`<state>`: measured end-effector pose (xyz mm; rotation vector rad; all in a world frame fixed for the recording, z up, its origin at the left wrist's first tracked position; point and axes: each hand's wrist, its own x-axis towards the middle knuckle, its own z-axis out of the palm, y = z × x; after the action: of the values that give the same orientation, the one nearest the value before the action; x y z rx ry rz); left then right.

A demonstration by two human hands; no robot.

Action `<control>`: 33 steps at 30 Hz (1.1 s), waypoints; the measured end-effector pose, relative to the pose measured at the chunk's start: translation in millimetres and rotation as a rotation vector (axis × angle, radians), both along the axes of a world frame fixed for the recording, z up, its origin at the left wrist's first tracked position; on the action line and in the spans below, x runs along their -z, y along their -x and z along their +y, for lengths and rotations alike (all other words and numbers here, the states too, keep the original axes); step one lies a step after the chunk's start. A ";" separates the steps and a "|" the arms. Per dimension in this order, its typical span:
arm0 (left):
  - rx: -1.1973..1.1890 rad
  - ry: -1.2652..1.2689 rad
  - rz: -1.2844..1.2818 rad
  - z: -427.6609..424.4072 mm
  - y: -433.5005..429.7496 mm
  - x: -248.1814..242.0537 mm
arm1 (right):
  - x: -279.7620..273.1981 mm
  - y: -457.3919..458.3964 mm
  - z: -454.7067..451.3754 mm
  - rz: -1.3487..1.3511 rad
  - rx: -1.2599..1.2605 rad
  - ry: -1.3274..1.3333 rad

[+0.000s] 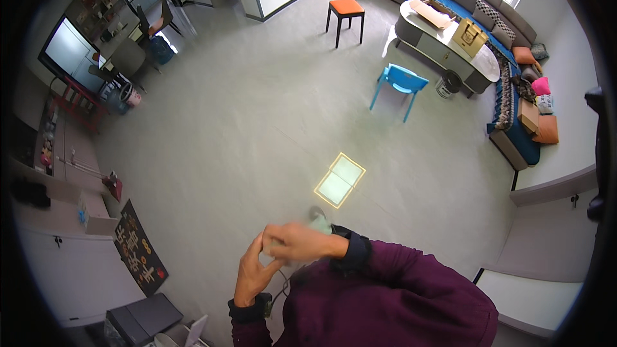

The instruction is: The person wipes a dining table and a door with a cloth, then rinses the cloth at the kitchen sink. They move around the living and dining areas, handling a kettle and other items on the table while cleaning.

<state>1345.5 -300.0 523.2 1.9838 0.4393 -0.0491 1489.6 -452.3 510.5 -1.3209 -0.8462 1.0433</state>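
Both my hands are raised in front of my body, fingertips meeting at the lower middle of the head view. My left hand [253, 270] has its thumb and fingers curved towards the other hand. My right hand [301, 242] reaches across from the right, slightly blurred, its fingers bent over the left fingertips. Whether something small is between the fingers cannot be told. Dark cuffs and purple sleeves cover my arms. Beyond the hands, a pale green rectangular panel with a yellow border [340, 180] lies on the grey floor.
A blue plastic chair [401, 78], an orange-topped stool [347, 6] and a black bin [449, 84] stand ahead. A long coffee table [436, 53] is beside the sofa [511, 144] at the right. A dark decorated board [140, 248] and a dark box [144, 318] are at the left.
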 end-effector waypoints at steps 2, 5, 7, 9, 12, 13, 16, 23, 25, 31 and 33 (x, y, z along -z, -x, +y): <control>-0.027 0.030 -0.026 21.0 -47.8 -7.5 | -4.8 -53.3 29.3 -0.197 -0.107 0.009; -0.024 -0.016 0.036 62.7 -106.3 -11.5 | -6.2 -112.1 70.1 -0.212 -0.122 -0.018; 0.021 -0.078 0.025 90.0 -143.5 -12.8 | -6.0 -157.8 92.2 -0.249 -0.139 -0.028; 0.067 -0.107 0.014 121.5 -185.6 -8.3 | -3.4 -207.3 108.8 -0.226 -0.056 -0.080; 0.023 -0.031 -0.014 165.8 -256.1 10.1 | 7.0 -287.2 143.0 -0.197 -0.073 0.136; 0.020 -0.033 -0.065 180.7 -283.6 18.2 | 10.9 -315.3 157.7 -0.219 -0.052 0.167; -0.003 0.019 -0.019 231.9 -372.0 36.7 | 20.1 -401.7 201.2 -0.248 0.014 0.295; 0.276 -0.102 -0.124 351.9 -624.5 11.4 | 2.4 -601.1 266.6 -0.386 0.176 0.188; 0.435 -0.235 -0.333 378.8 -696.6 1.2 | -3.9 -650.5 281.3 -0.282 0.312 0.226; 0.367 -0.588 -0.429 450.2 -878.9 26.7 | 6.9 -804.0 361.0 -0.062 0.285 0.083; 0.226 -0.646 -0.408 473.3 -926.4 43.8 | 13.2 -854.8 401.9 -0.106 0.156 0.121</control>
<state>2271.8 173.3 479.4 2.5881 -0.0554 0.3953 2344.4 -50.4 497.4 -1.5309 -0.7543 0.9201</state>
